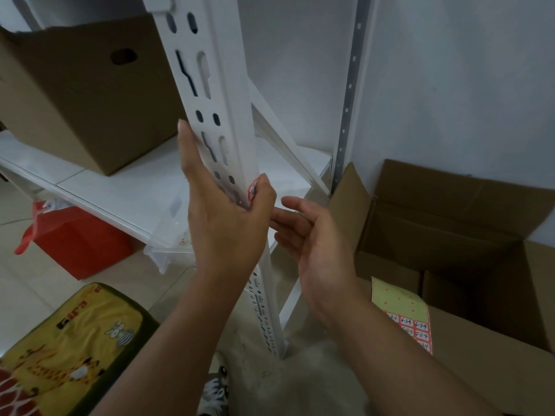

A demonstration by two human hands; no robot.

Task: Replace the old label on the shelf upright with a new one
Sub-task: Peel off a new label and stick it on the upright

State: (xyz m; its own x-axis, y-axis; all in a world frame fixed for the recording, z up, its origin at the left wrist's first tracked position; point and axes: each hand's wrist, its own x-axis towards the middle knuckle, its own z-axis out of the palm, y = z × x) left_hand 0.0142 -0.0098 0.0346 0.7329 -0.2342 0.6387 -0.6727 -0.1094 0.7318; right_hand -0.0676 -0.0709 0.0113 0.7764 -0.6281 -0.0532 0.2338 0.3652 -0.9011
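The left hand (223, 214) grips the white shelf upright (210, 94), thumb pressing 1 small red label (252, 190) at its right edge, while the right hand (312, 238) hovers released nearby; whether this is the old or new label I cannot tell.

White shelf and tiled floor, with what sits on each

The white shelf board (126, 187) runs from 9 o'clock toward the centre and bears a brown cardboard box (87, 94) with an oval handle hole at 10 o'clock. On the pale tiled floor (39, 283), a red bag (81, 238) stands under the shelf at 8 o'clock, a clear plastic container (168, 250) just beside it toward the centre, and a yellow cushion with cartoon animals (60, 349) lies at 7 o'clock. An open cardboard box (450, 223) stands at 3 o'clock.
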